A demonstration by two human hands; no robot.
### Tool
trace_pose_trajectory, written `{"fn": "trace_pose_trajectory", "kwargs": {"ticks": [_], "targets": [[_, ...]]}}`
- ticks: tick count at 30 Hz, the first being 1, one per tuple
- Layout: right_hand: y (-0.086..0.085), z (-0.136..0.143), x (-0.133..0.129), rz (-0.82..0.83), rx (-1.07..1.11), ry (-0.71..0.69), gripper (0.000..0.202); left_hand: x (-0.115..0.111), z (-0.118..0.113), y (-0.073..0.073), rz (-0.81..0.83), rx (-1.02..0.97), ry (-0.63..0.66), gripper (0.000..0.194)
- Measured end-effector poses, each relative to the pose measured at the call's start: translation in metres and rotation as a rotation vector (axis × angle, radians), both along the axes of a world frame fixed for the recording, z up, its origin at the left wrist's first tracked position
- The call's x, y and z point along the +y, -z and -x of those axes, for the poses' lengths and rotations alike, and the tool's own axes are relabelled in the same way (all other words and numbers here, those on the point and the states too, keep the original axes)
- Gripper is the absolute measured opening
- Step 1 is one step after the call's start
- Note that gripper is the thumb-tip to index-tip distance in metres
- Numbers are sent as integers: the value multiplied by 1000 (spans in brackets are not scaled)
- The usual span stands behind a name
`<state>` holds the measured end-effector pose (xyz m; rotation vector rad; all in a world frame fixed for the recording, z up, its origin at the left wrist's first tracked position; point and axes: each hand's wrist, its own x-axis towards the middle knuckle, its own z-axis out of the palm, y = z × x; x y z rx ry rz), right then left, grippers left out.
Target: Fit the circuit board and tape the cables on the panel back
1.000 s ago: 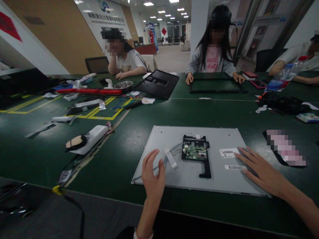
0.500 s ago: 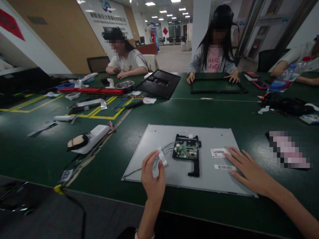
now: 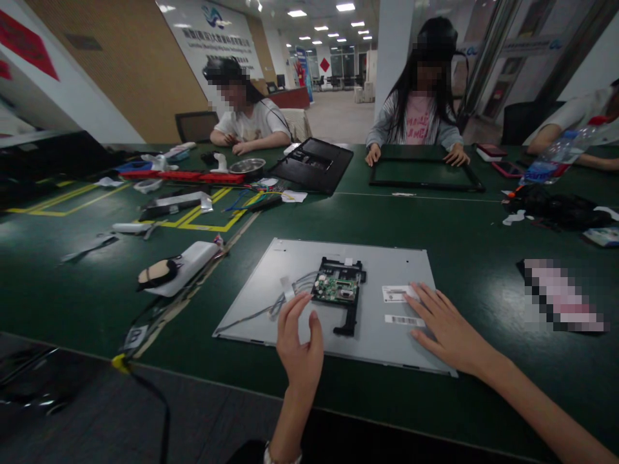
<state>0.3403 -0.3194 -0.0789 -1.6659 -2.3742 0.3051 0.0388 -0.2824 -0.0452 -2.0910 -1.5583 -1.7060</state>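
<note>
The right hand [image 3: 442, 327] is lying spread on the flat grey metal panel [image 3: 374, 341] atop the green desk [image 3: 367, 219]; the left hand [image 3: 300, 345] is curling, thumb apart — sideways drift could be snagging thin grey cables [image 3: 256, 315].

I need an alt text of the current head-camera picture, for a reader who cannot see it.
The right hand lies flat on a gray panel on a green table; the half-open left hand is near a circuit board in a black bracket. Opposite, a co-worker touches a black frame.
</note>
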Motion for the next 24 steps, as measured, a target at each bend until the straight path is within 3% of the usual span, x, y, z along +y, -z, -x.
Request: {"fn": "trace_pose_trajectory", "kwargs": {"ticks": [8, 24], "targets": [[4, 29, 12, 9, 27, -19, 66, -1, 0, 1, 5, -6, 14, 25], [-7, 69, 33, 63, 62, -42, 69, -1, -1, 1, 38, -5, 41, 26]]}}
